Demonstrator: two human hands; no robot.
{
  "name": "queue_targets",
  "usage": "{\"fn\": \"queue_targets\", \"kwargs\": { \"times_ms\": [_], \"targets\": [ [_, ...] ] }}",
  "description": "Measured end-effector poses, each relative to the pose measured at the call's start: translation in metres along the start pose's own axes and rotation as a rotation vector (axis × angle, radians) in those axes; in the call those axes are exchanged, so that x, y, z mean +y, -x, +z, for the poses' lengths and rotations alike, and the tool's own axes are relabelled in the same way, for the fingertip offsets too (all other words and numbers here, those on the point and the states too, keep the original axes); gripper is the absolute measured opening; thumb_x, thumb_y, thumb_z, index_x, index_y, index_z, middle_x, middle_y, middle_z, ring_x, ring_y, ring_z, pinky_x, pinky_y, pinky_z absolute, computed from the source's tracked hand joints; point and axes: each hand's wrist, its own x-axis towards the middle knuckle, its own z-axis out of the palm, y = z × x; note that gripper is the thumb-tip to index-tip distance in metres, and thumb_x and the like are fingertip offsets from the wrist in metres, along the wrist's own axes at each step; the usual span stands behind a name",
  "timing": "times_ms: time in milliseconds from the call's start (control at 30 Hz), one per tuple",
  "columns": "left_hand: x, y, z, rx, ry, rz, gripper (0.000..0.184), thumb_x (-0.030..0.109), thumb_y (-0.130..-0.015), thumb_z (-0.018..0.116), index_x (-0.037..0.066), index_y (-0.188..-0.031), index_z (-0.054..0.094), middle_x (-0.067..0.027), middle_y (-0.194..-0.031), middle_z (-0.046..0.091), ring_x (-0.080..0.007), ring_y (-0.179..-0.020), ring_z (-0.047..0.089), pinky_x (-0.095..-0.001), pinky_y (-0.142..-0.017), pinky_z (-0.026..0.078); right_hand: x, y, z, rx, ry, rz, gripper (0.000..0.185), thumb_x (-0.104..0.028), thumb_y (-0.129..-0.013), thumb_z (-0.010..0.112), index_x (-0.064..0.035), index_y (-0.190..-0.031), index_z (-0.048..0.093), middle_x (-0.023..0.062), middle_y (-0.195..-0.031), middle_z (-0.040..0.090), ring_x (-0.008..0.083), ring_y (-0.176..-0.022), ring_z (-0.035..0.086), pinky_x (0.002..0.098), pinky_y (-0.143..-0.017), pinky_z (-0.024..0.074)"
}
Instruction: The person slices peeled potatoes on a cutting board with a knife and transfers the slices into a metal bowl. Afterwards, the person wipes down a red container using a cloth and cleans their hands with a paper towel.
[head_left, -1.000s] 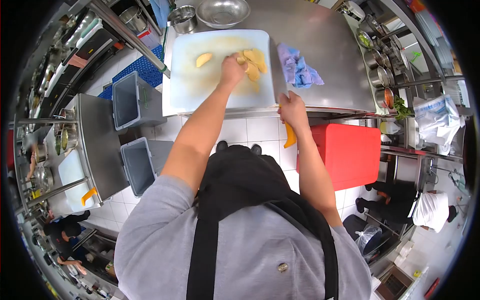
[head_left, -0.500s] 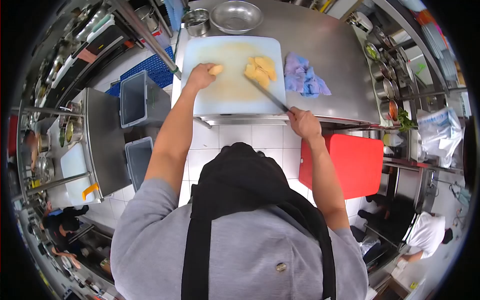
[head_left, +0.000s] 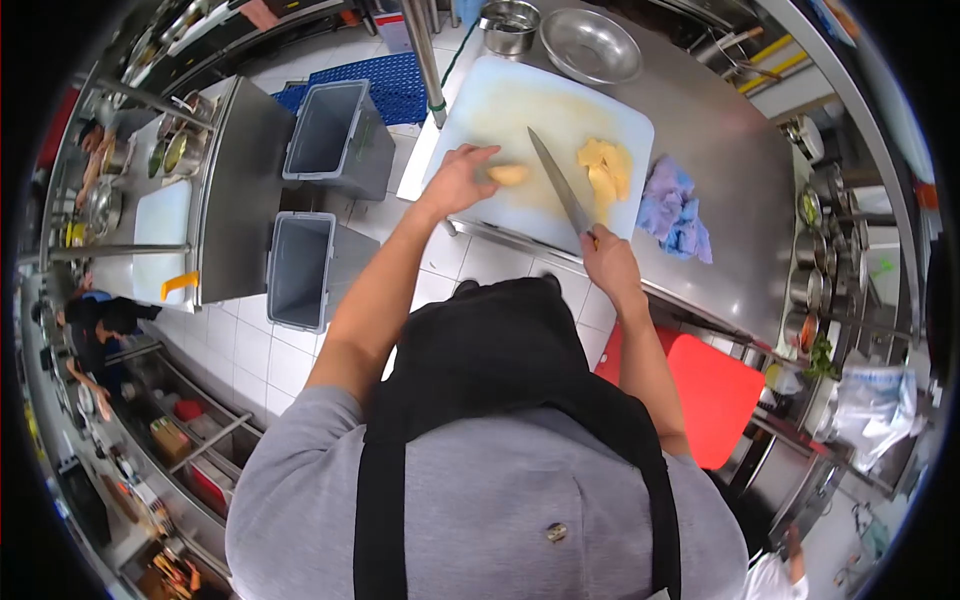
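Note:
On the white cutting board (head_left: 500, 95) lies a pale yellow food piece (head_left: 508, 175), its kind unclear. My left hand (head_left: 460, 182) is beside it at the board's left edge, fingers apart; the fingertips come close to the piece, and I cannot tell whether they touch. My right hand (head_left: 611, 265) is closed around the handle of a large kitchen knife (head_left: 560, 180) at the board's front edge. Its blade slants over the board, tip towards the back left. To the right of the blade is a loose pile of yellow slices (head_left: 606, 172).
A crumpled blue-purple cloth (head_left: 674, 210) lies right of the board on the steel counter (head_left: 745, 240). Behind the board stand a steel bowl (head_left: 590, 47) and a small pot (head_left: 509, 28). Grey bins (head_left: 335, 140) are at left, a red lid-like panel (head_left: 700, 395) at right. Other people work farther off.
My head view has turned, shifting the board rightward. The knife has come away from the slices to the middle of the board. My left hand has opened from its grip on the yellow piece.

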Motion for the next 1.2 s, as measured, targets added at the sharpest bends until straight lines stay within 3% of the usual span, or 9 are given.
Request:
{"fn": "queue_targets", "kwargs": {
  "times_ms": [67,200,300,433,533,667,733,867,1200],
  "targets": [
    [0.014,0.001,0.014,0.015,-0.066,-0.04,0.059,0.021,-0.079,0.079,0.015,-0.136,0.065,-0.0146,-0.135,0.06,-0.0368,-0.127,0.051,-0.0443,-0.107,0.047,0.009,-0.009,0.004,-0.057,0.004,-0.07,0.03,-0.029,-0.099,0.057,-0.0002,-0.105,0.064,0.031,-0.093,0.07,0.0522,-0.088,0.068,0.0598,-0.082,0.0538],
    [0.052,0.01,0.048,0.16,-0.049,-0.249,0.051,0.023,-0.082,0.077,0.006,-0.129,0.064,-0.0199,-0.121,0.065,-0.0383,-0.112,0.062,-0.0432,-0.099,0.052,0.016,-0.025,-0.019,-0.352,-0.018,-0.038,0.033,-0.024,-0.099,0.053,0.0062,-0.111,0.057,0.0378,-0.095,0.067,0.0546,-0.092,0.066,0.0603,-0.088,0.0517],
    [0.096,0.008,0.051,0.311,0.268,-0.7,0.052,0.027,-0.087,0.076,-0.005,-0.125,0.057,-0.0224,-0.094,0.072,-0.0363,-0.089,0.072,-0.0421,-0.084,0.057,0.017,-0.033,-0.04,-0.381,0.096,-0.185,0.036,-0.021,-0.099,0.05,0.0049,-0.123,0.056,0.0359,-0.098,0.068,0.0513,-0.099,0.066,0.0584,-0.089,0.0515],
    [0.103,0.01,0.084,0.559,0.135,-0.672,0.052,0.028,-0.086,0.077,-0.004,-0.121,0.057,-0.0198,-0.089,0.074,-0.0331,-0.084,0.074,-0.0409,-0.078,0.058,0.023,-0.039,-0.044,-0.386,0.161,-0.364,0.035,-0.02,-0.098,0.05,0.0024,-0.125,0.056,0.0329,-0.096,0.07,0.0498,-0.092,0.069,0.0585,-0.083,0.0533],
    [0.115,0.015,0.09,0.589,0.34,-0.764,0.045,0.027,-0.085,0.078,-0.003,-0.113,0.061,-0.0169,-0.09,0.073,-0.031,-0.083,0.073,-0.0405,-0.077,0.058,0.022,-0.052,-0.05,-0.414,0.226,-0.464,0.033,-0.018,-0.098,0.05,0.002,-0.123,0.057,0.0312,-0.094,0.07,0.0502,-0.086,0.069,0.0581,-0.08,0.0546],
    [0.102,0.023,0.096,0.599,0.222,-0.782,0.029,0.02,-0.086,0.078,0.004,-0.106,0.067,-0.0134,-0.1,0.07,-0.0313,-0.091,0.068,-0.0402,-0.086,0.056,0.026,-0.066,-0.055,-0.412,0.239,-0.59,0.031,-0.016,-0.097,0.051,0.002,-0.121,0.056,0.0312,-0.093,0.07,0.0501,-0.086,0.069,0.0578,-0.08,0.0553],
    [0.091,0.025,0.096,0.783,-0.092,-0.231,0.02,0.016,-0.089,0.077,0.007,-0.105,0.07,-0.0103,-0.113,0.067,-0.0271,-0.107,0.064,-0.0354,-0.087,0.056,0.027,-0.073,-0.054,-0.456,0.299,-0.598,0.029,-0.012,-0.096,0.049,0.0028,-0.12,0.055,0.0316,-0.093,0.071,0.0499,-0.088,0.07,0.0573,-0.08,0.0558],
    [0.078,0.022,0.097,0.571,-0.081,-0.258,0.017,0.01,-0.092,0.072,0.01,-0.108,0.069,-0.0111,-0.119,0.059,-0.0286,-0.112,0.058,-0.037,-0.091,0.055,0.034,-0.081,-0.044,-0.5,0.313,-0.585,0.029,-0.009,-0.096,0.048,0.0043,-0.12,0.052,0.0328,-0.095,0.07,0.0492,-0.092,0.07,0.0568,-0.082,0.0561],
    [0.077,0.016,0.104,0.589,-0.015,-0.244,0.014,0.009,-0.092,0.07,0.011,-0.107,0.07,-0.011,-0.112,0.058,-0.032,-0.109,0.056,-0.0406,-0.093,0.051,0.037,-0.063,-0.087,-0.481,0.308,-0.668,0.021,-0.003,-0.092,0.051,0.0054,-0.111,0.05,0.0287,-0.09,0.071,0.0464,-0.088,0.072,0.0541,-0.079,0.0575]
  ]
}}
